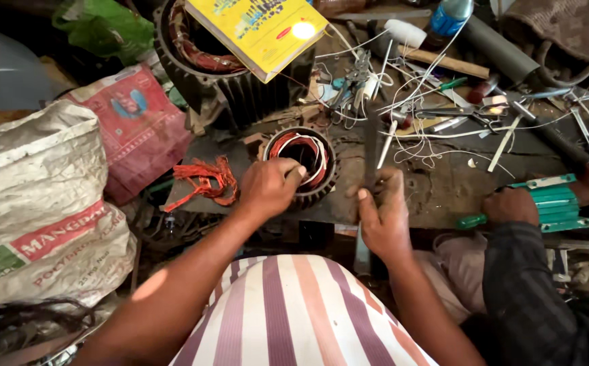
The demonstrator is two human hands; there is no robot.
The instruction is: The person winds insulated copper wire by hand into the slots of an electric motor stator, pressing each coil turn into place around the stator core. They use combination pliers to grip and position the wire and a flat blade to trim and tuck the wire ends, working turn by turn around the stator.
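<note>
1. Gripping the rim of a small motor stator (302, 164) with the left hand (267, 188), fingers curled shut over its near edge, thumb toward the red copper windings inside.
2. Clamped around a dark flat metal bar (371, 152) with the right hand (382, 210), bar standing roughly upright just right of the stator.
3. Stator resting on the dark, cluttered workbench (443, 190), near its front edge.
4. Loose bundle of red wire (204, 177) lying just left of the left hand.
5. Larger finned motor housing (240, 81) behind, with a yellow book (260, 30) on top.
6. Far right: another person's hand (510, 205) on a green tool (552, 203).
</note>
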